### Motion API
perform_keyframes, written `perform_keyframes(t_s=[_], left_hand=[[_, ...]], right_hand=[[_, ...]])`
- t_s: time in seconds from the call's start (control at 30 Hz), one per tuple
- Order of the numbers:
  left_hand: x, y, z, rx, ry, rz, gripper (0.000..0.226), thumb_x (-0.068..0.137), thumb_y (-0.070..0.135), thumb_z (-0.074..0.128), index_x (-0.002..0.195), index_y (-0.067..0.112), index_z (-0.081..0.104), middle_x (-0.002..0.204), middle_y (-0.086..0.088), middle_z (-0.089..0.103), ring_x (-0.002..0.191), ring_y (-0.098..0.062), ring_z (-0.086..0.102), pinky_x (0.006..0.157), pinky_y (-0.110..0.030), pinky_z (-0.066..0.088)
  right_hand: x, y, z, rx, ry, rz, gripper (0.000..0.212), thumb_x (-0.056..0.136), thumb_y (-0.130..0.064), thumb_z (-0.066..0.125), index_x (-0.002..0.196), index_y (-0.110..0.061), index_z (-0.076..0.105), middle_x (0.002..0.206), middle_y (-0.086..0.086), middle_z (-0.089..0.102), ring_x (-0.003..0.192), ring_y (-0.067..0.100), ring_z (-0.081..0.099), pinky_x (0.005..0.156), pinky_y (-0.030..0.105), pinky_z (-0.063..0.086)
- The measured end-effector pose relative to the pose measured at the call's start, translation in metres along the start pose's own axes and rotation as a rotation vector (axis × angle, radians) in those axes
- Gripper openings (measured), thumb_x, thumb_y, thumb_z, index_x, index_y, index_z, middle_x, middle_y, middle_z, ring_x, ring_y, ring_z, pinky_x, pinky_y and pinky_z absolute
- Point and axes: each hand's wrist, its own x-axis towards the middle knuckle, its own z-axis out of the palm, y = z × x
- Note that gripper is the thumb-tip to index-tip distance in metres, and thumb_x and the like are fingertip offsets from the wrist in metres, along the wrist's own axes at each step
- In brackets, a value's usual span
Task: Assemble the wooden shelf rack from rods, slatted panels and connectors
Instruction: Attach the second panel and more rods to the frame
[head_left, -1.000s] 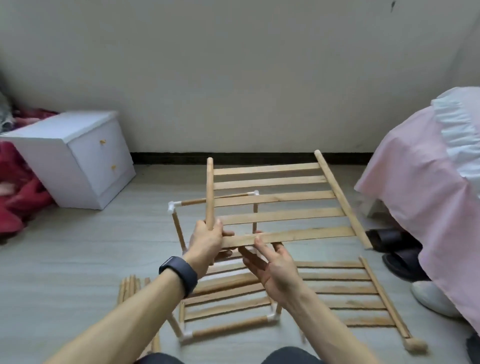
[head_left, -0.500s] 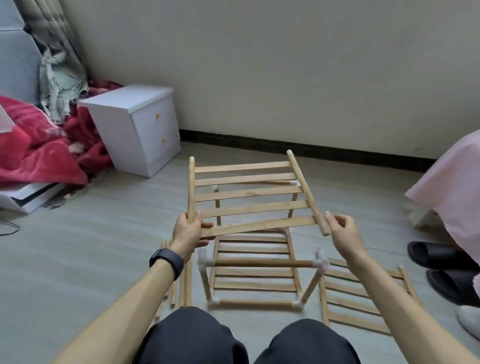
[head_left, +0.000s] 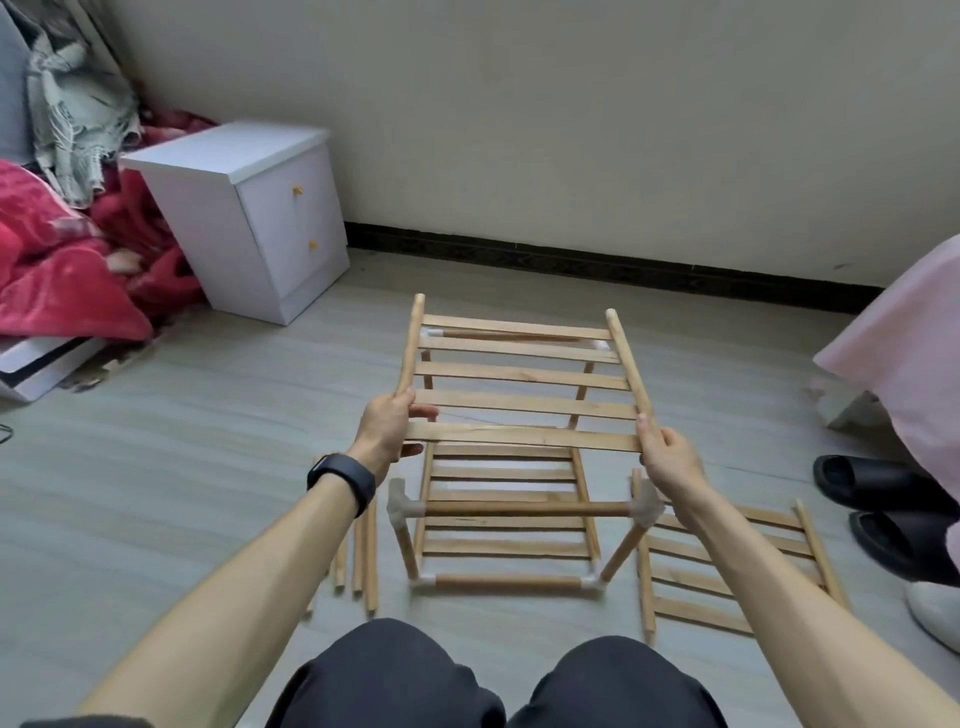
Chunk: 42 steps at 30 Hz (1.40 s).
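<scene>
I hold a slatted wooden panel (head_left: 519, 402) level in the air over the half-built rack frame (head_left: 511, 525). My left hand (head_left: 387, 428) grips the near end of the panel's left side rod. My right hand (head_left: 667, 457) grips the near end of its right side rod. The frame stands on the floor: rods joined by white corner connectors (head_left: 399, 506), with a slatted shelf low inside it. Another slatted panel (head_left: 727, 566) lies flat on the floor to the right. Several loose rods (head_left: 363, 561) lie left of the frame.
A white two-drawer cabinet (head_left: 260, 218) stands at the back left beside red bedding (head_left: 57, 270). A pink-covered bed (head_left: 904, 353) is at the right, with black slippers (head_left: 883, 499) and a white shoe (head_left: 935, 613) below it. My knees (head_left: 493, 680) are at the bottom edge.
My right hand moved from the panel's near slat to its right side rod and took hold. The panel came down from tilted to level over the frame. The view swung left.
</scene>
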Motion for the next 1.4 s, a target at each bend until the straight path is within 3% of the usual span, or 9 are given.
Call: perform_keyframes(t_s=[0.07,0.27,0.53,0.77,0.9,1.0,1.1,1.27,1.4], left_hand=[[0.006,0.004,-0.005,-0.001,-0.066,-0.043,0.027,0.107,0.035,0.041,0.115,0.016,0.059,0.107,-0.003,0.075,0.096,-0.019,0.061,0.081,-0.043,0.053],[0.008,-0.032,-0.039,0.019,-0.15,-0.189,0.022,0.1,0.013,0.055,0.107,0.012,0.076,0.106,0.002,0.074,0.099,-0.019,0.061,0.074,-0.029,0.049],[0.011,-0.05,-0.041,-0.195,-0.211,-0.209,0.026,0.103,0.027,0.055,0.124,0.02,0.069,0.117,0.001,0.075,0.104,-0.029,0.073,0.079,-0.038,0.055],[0.015,-0.066,-0.036,-0.283,-0.111,-0.243,0.025,0.104,0.027,0.054,0.126,0.037,0.059,0.104,0.003,0.075,0.071,-0.02,0.073,0.06,-0.031,0.056],[0.007,-0.079,-0.027,-0.427,-0.095,-0.291,0.022,0.105,0.032,0.052,0.122,0.028,0.066,0.095,0.0,0.076,0.065,-0.021,0.071,0.052,-0.03,0.055],[-0.004,-0.088,-0.026,-0.475,-0.101,-0.348,0.03,0.107,0.028,0.047,0.125,0.01,0.062,0.106,-0.014,0.076,0.076,-0.024,0.075,0.058,-0.032,0.06],[-0.013,-0.097,-0.033,-0.371,-0.1,-0.326,0.024,0.109,0.03,0.042,0.122,0.018,0.057,0.102,-0.012,0.077,0.088,-0.023,0.076,0.079,-0.039,0.06],[-0.019,-0.087,-0.041,-0.311,-0.173,-0.314,0.016,0.107,0.04,0.04,0.114,0.034,0.054,0.11,-0.007,0.076,0.09,-0.023,0.073,0.076,-0.035,0.054],[-0.015,-0.08,-0.039,-0.328,-0.181,-0.312,0.019,0.106,0.024,0.045,0.121,0.026,0.057,0.113,-0.007,0.076,0.088,-0.026,0.071,0.075,-0.038,0.055]], right_hand=[[0.006,0.005,0.006,0.012,0.037,-0.009,0.05,0.105,-0.056,0.039,0.091,-0.012,0.056,0.084,0.007,0.053,0.073,0.018,0.048,0.062,0.035,0.041],[0.018,0.015,0.024,-0.052,0.023,-0.037,0.05,0.105,-0.057,0.037,0.087,-0.014,0.056,0.081,0.008,0.054,0.073,0.021,0.049,0.063,0.037,0.041],[0.023,0.02,0.03,-0.051,-0.015,-0.02,0.051,0.104,-0.06,0.038,0.09,-0.014,0.056,0.079,0.008,0.053,0.072,0.024,0.049,0.061,0.037,0.043],[0.015,0.024,0.03,-0.109,0.025,-0.125,0.051,0.101,-0.065,0.037,0.093,-0.019,0.056,0.084,0.006,0.06,0.076,0.022,0.054,0.065,0.038,0.044],[0.013,0.023,0.03,-0.119,0.049,-0.11,0.051,0.101,-0.064,0.036,0.091,-0.017,0.054,0.081,0.005,0.058,0.075,0.023,0.053,0.067,0.04,0.043],[0.011,0.022,0.03,-0.124,0.068,-0.11,0.051,0.101,-0.066,0.037,0.092,-0.019,0.055,0.08,0.005,0.06,0.074,0.024,0.055,0.065,0.039,0.044],[0.011,0.021,0.03,-0.157,0.054,-0.125,0.052,0.101,-0.066,0.036,0.094,-0.018,0.056,0.08,0.006,0.06,0.072,0.023,0.054,0.062,0.037,0.043],[0.013,0.022,0.032,-0.224,0.062,-0.122,0.054,0.102,-0.065,0.032,0.098,-0.018,0.057,0.083,0.007,0.061,0.073,0.023,0.054,0.063,0.038,0.041],[0.015,0.024,0.033,-0.247,0.085,-0.127,0.055,0.102,-0.066,0.031,0.099,-0.017,0.057,0.084,0.008,0.061,0.073,0.023,0.054,0.068,0.04,0.042]])
